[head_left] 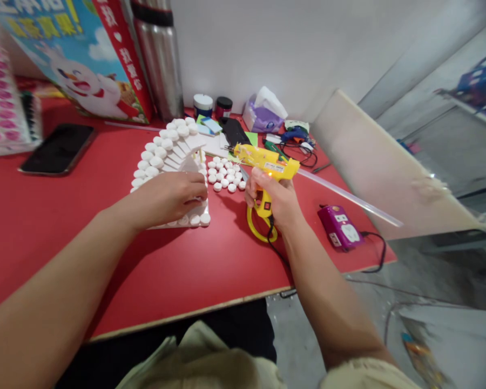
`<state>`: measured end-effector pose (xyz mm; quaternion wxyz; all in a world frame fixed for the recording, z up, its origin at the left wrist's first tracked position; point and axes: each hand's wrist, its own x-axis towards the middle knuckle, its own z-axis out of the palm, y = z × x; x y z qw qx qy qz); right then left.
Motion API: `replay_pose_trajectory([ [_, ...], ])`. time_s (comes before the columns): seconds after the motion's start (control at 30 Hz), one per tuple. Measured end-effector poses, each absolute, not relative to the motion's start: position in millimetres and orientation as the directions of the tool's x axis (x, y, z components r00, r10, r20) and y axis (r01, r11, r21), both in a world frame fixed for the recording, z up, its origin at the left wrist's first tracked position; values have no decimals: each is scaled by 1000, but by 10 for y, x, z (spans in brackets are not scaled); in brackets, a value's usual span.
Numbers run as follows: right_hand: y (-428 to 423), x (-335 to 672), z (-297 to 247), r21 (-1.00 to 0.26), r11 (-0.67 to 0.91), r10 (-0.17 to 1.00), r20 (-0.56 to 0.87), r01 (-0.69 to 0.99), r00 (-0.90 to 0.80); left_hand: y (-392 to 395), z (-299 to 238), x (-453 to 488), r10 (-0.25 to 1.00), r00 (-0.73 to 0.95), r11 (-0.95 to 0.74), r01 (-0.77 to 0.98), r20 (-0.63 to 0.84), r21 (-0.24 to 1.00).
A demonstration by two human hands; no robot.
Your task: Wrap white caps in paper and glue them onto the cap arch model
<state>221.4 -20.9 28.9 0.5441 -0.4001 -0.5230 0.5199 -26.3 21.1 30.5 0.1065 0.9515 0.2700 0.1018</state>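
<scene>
In my right hand is a yellow hot glue gun, gripped by its handle with the nozzle pointing left. A clear glue stick extends from its rear, and a small light glows on its side. My left hand reaches over a white structure with a stepped middle and rows of round white pieces. Its fingers are curled together low at the structure's right side; what they pinch, if anything, is hidden. Between the structure and the glue gun lies a group of loose round white pieces.
On the red table stand a steel flask, a cartoon box, two small jars and a tissue pack. A phone lies left; a purple power socket sits right. The glue gun's black cord hangs over the front edge.
</scene>
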Motion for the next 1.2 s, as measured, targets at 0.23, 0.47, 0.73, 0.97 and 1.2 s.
replay_pose_trajectory([
  [0.23, -198, 2224, 276, -978, 140, 983, 155, -154, -96, 215, 363, -327, 568, 812, -796, 502, 133, 337],
  [0.47, -199, 2227, 276, -984, 130, 987, 141, -124, -79, 264, 322, -373, 590, 790, -790, 521, 167, 323],
  [0.73, -199, 2230, 278, -981, 131, 986, 145, -145, -84, 209, 310, -293, 550, 823, -820, 501, 142, 275],
  [0.97, -191, 2230, 278, -981, 132, 986, 145, -139, -86, 216, 284, -286, 543, 824, -830, 497, 163, 254],
  [1.2, -191, 2231, 277, -978, 127, 986, 142, -167, -86, 208, 287, -294, 551, 825, -822, 509, 127, 256],
])
